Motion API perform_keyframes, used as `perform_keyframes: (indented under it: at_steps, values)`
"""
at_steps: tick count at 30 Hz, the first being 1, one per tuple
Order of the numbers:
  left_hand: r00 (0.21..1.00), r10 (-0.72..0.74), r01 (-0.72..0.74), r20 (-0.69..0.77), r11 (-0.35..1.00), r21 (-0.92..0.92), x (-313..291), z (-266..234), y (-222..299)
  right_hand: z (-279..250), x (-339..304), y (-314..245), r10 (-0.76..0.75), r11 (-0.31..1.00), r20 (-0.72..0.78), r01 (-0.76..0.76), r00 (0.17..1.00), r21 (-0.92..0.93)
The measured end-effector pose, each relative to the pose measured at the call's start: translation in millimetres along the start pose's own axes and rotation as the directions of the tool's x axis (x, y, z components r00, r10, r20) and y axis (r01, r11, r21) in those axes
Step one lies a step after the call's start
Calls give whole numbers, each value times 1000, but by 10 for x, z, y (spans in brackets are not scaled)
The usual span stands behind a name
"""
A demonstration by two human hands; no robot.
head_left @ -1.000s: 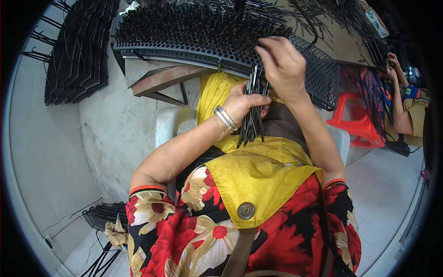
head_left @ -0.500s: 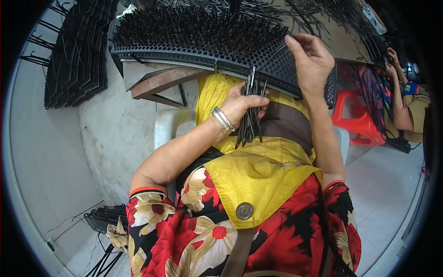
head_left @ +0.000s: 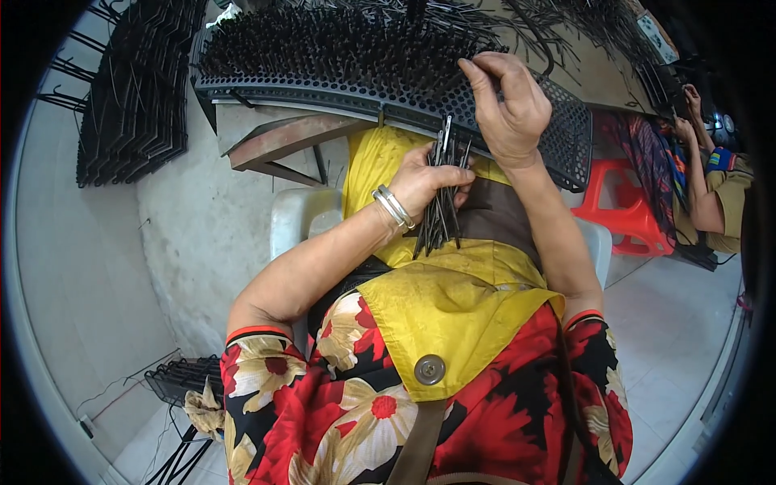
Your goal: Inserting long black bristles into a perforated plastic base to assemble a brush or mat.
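Observation:
My left hand (head_left: 416,184) is closed around a loose bundle of thin black rods (head_left: 440,214), held over my lap with the thumb lying across them. Just above it, my right hand (head_left: 516,117) is raised over a black perforated tray (head_left: 558,129), thumb and forefinger brought together in a pinch. Whatever lies between those fingertips is lost against the dark rods behind. Many black rods (head_left: 331,52) stand upright in the tray's holes, packed across its left and middle. Bare holes show toward its right end.
Loose black rods (head_left: 558,28) lie on the table behind the tray. Black racks (head_left: 133,97) hang at the left wall. To the right stand a red plastic stool (head_left: 602,198) and another person, whose hands (head_left: 687,113) are raised. A rusty frame (head_left: 299,137) supports the tray.
My right hand has moved left along the tray, toward the standing rods. The thin rod that slanted from its fingertips can no longer be made out. My left hand stays nearly still.

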State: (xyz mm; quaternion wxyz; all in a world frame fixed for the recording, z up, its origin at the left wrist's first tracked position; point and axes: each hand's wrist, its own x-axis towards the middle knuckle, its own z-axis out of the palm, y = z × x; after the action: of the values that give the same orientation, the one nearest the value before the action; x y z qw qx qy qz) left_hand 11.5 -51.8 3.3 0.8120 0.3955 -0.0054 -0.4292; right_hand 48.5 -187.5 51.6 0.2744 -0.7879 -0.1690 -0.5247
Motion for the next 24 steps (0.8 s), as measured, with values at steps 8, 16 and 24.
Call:
perform_keyframes:
  at_steps: [8, 16, 24]
  values:
    - [1000, -5, 5, -7, 1000, 2, 14, -6, -7, 35, -92, -46, -122, 991, 253, 134, 960, -30]
    - [1000, -7, 7, 10, 1000, -2, 17, -12, -12, 1, -40, -38, -87, 996, 422, 62, 902, 71]
    - [1000, 6, -6, 6, 1000, 6, 24, -32, -23, -91, 108, -98, 87, 993, 534, -115, 841, 21]
